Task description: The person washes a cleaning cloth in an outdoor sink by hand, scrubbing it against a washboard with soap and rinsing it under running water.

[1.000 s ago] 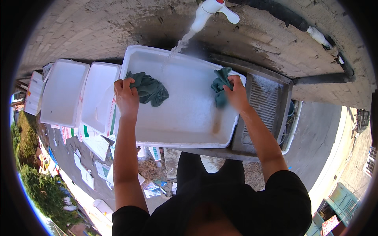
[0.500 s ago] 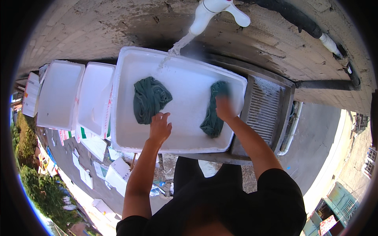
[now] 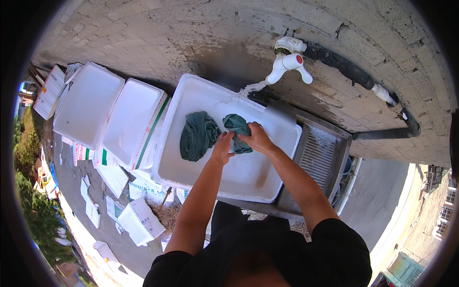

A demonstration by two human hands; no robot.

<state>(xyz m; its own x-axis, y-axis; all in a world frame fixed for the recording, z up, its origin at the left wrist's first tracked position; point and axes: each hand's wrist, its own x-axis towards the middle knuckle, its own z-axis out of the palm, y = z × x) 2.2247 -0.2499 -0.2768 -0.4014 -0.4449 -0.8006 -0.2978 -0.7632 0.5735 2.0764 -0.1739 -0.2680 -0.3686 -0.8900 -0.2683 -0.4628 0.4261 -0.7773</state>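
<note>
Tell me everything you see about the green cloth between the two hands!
The green cloth is dark and looks soft, bunched up with creases and a rounded fold at its far end. It's near the middle of the white tub, right of another green bundle. The right hand holds its right side; the left hand touches its lower left. I can't tell whether it touches the tub's bottom.

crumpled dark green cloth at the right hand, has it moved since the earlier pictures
Yes. The crumpled dark green cloth at the right hand has moved left, away from the grey ribbed washboard, toward the other dark green cloth.
</note>
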